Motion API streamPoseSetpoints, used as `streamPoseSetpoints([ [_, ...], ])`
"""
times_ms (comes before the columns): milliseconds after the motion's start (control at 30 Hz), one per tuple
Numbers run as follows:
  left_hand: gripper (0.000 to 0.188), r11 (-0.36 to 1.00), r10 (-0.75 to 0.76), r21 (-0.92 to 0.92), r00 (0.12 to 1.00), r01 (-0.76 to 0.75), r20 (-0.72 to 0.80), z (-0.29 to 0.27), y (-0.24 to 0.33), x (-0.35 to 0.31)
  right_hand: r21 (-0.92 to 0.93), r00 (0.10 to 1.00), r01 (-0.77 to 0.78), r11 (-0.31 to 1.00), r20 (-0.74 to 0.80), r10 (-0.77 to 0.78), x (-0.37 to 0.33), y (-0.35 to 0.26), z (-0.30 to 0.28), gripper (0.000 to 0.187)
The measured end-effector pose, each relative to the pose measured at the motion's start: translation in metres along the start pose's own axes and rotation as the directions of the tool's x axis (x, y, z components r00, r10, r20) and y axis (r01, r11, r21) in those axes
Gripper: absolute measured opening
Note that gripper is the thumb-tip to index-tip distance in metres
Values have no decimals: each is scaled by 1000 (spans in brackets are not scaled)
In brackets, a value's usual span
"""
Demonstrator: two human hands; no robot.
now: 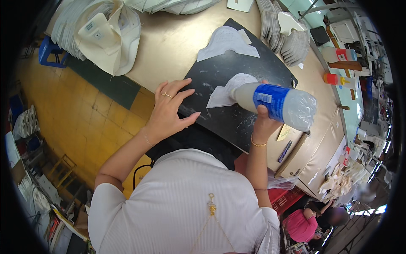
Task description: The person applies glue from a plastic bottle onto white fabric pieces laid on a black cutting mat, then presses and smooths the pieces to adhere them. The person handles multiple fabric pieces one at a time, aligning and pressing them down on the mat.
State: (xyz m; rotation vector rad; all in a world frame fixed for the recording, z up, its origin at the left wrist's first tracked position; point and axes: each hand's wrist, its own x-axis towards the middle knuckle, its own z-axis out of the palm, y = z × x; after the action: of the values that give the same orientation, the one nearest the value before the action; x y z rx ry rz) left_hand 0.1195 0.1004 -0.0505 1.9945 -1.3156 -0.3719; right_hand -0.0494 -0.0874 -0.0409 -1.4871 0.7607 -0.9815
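My right hand [266, 122] is wrapped round a clear plastic bottle [298, 108] with a blue label and whitish contents. The bottle is tilted, its neck pointing left over a light, curved cut piece [220, 95] on a black board [253, 67]. Whether the neck touches that piece I cannot tell. Another pale, curved cut piece [228, 42] lies farther back on the board, a small rectangle at its corner. My left hand [171, 106] is held by the board's left edge, fingers apart, with nothing in it.
Stacks of cream cut pieces stand at the back left [105, 38] and back right [292, 42] of the tan table [173, 38]. A pen [285, 151] and a wooden bar [292, 155] lie right of my right hand. Farther right are a red-labelled bottle [338, 54] and a co-worker in pink [300, 224].
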Motion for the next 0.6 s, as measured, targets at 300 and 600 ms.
streamPoseSetpoints([
  [300, 34, 968, -136, -222, 989, 120, -61, 15, -5, 22, 236, 943, -219, 947, 299, 144, -38, 7, 20, 89],
  [600, 40, 997, 77, -23, 997, -77, 1, 70, 25, 106, 289, 932, -69, 955, -323, 164, -15, -21, -82, 102],
])
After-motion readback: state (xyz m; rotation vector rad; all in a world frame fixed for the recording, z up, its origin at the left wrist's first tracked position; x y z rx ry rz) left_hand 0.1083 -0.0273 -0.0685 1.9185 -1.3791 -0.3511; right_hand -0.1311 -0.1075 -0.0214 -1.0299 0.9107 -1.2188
